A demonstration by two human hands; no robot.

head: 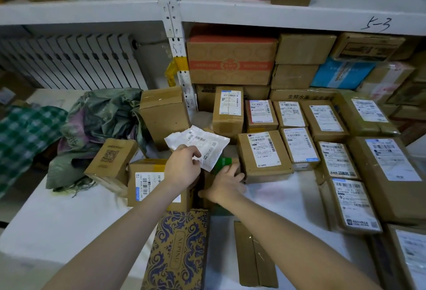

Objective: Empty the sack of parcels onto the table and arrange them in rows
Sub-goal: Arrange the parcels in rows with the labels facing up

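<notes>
As you lean over the white desk [69, 220], your left hand [182, 165] pinches a flat white parcel [198, 143] by its near edge, holding it up just beyond the patterned box [177, 250]. Your right hand [227, 183] lies on a small green-marked box [222, 163], fingers bent over its top, beyond the patterned box and slightly right. The green sack [101, 119] lies crumpled beyond and left of the patterned box, and labelled parcels [264, 151] stand in rows beyond it on the right.
</notes>
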